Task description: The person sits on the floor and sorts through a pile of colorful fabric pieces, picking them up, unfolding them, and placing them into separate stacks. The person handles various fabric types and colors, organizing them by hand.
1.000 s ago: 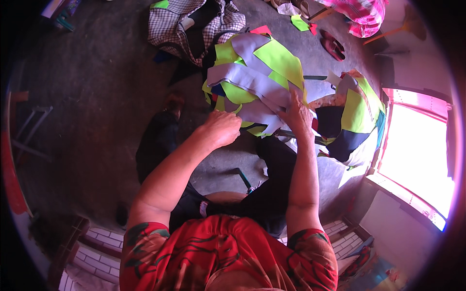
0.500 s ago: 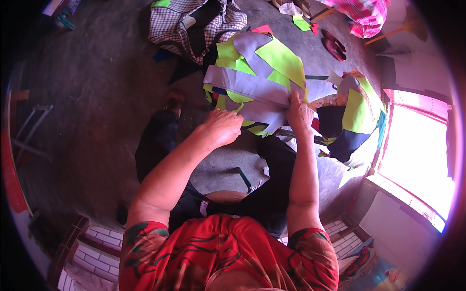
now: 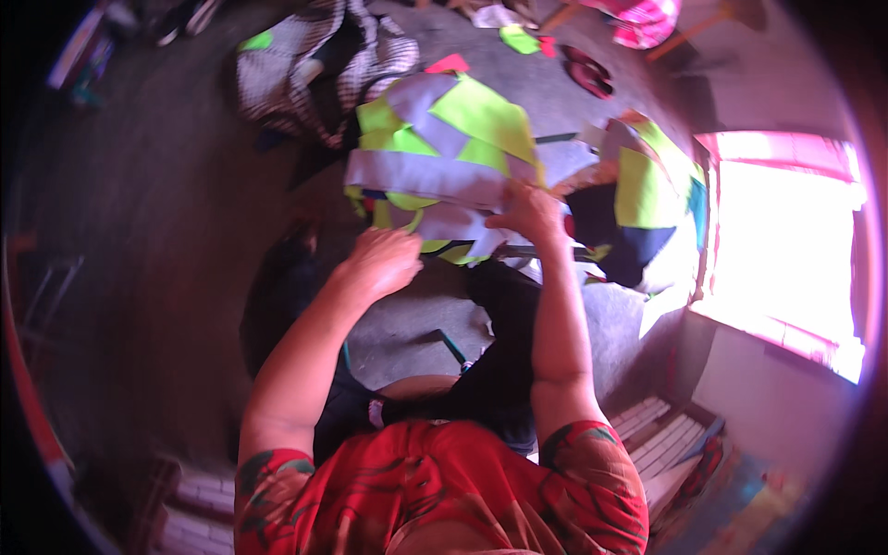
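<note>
1. Left hand [image 3: 384, 261]: This hand is forming a narrow, fist-like shape at the near left edge of the fabric pile [image 3: 490, 106]. A yellow-green strip [image 3: 414, 222] is showing beside its fingertips; whether the fingers are gripping it cannot be told.
2. Right hand [image 3: 535, 215]: This hand is resting over the near right side of the pile, with the thumb standing wide of the fingers.
3. Fabric pile: It is lying directly ahead of the hands. A long grey strip [image 3: 421, 176] is crossing its upper surface, among yellow-green and grey pieces. A red piece [image 3: 449, 64] is projecting at the far edge.
4. Second heap [image 3: 638, 185]: Yellow-green, grey and dark pieces are lying together to the right of the pile, near the bright window [image 3: 786, 240]. Any container beneath these pieces is remaining out of sight.
5. Checked bag-like item [image 3: 264, 83]: It is lying beyond the pile to the left, showing a dark gap. A green scrap [image 3: 257, 41] is resting on it; contents inside the gap cannot be made out.
6. Visibility limits: Upper pieces are concealing the pile's support. The top border is cutting off a pink cloth [image 3: 647, 23], and blur is softening fine detail.
</note>
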